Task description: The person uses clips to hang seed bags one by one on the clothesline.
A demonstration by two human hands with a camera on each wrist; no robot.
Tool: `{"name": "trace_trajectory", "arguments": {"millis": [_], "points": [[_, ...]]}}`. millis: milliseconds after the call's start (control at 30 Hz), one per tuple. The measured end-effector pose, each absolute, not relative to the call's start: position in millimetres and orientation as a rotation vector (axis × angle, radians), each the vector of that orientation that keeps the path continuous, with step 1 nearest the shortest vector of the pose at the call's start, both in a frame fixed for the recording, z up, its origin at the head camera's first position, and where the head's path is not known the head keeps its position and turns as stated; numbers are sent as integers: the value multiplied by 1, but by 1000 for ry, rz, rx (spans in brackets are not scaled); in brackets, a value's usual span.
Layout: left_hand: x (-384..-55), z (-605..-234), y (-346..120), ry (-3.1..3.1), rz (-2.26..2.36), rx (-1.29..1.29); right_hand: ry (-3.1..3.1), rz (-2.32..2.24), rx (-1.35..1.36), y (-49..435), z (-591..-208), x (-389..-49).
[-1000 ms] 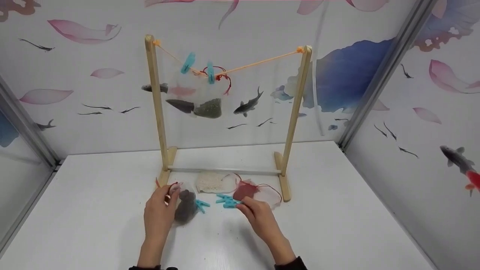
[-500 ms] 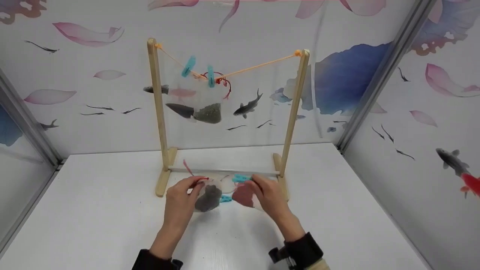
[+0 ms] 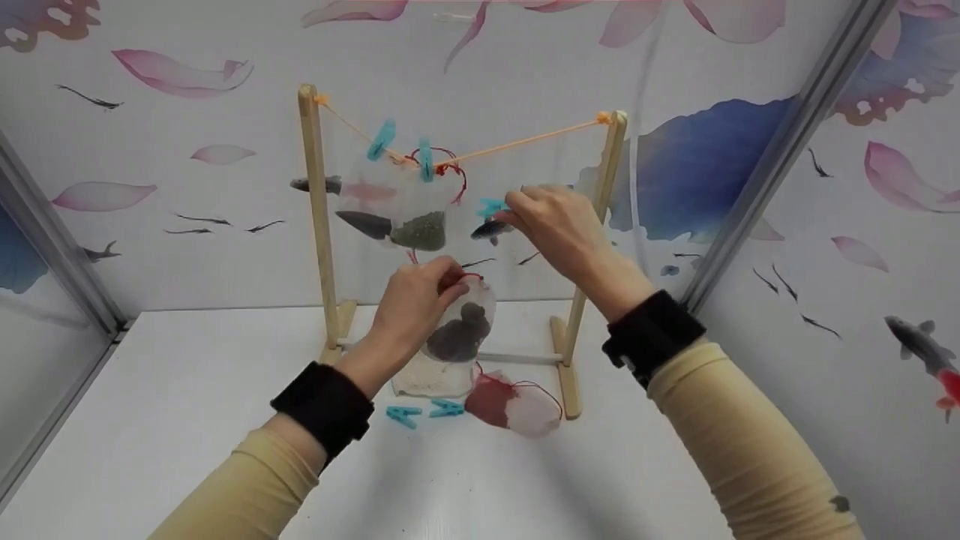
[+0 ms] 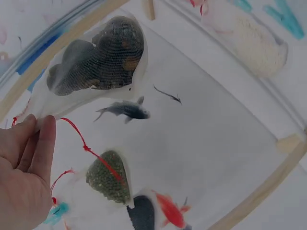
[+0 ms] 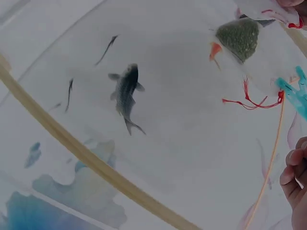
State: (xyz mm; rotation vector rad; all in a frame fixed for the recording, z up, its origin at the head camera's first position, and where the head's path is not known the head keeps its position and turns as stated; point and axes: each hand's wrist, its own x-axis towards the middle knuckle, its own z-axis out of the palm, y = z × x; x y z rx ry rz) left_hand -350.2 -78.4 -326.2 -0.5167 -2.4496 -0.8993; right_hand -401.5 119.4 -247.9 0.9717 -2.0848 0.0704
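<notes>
My left hand (image 3: 401,311) pinches the gathered top of a sheer drawstring pouch (image 3: 459,334) holding dark stones. The pouch hangs in the air in front of the wooden frame; its red drawstring trails in the left wrist view. My right hand (image 3: 562,229) pinches a blue clothespin (image 3: 491,208), below the right half of the orange cord (image 3: 532,136). Two sheer pouches hang from the cord's left half, one with green gravel (image 3: 420,231), one with dark contents (image 3: 365,224). Blue clothespins (image 3: 382,140) grip the cord there.
Wooden posts (image 3: 592,262) hold the cord at both ends. On the white table (image 3: 225,420) lie a pouch with reddish contents (image 3: 491,401), a pouch with cream contents (image 3: 427,384) and two blue clothespins (image 3: 403,415). A patterned wall (image 3: 247,262) stands behind.
Both hands have risen from the table towards the cord, the left carrying the dark-stone pouch, the right a clothespin. The loose table clothespins and the other pouches are now uncovered.
</notes>
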Motion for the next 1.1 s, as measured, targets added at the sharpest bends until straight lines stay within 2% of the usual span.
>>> {"name": "trace_trajectory", "arguments": {"millis": [167,267,533,833,1100], "points": [[-360,-294,-64,-2522,-436,-427,-2108,-85,995,106,-213,-402],[-364,-278,-53,-2567,-309,-399,-2155,-131,1000,104,-201,-400],[-375,-248,-43,-2569,-384,-280,-2318,-138,938,111,-179,-399],[-380,-245,-45,-2429,-543,-219,-2490,-51,947,126,-171,-397],[-380,-242,-41,-2340,-670,-200,-2539,-94,956,120,-172,-389]]}}
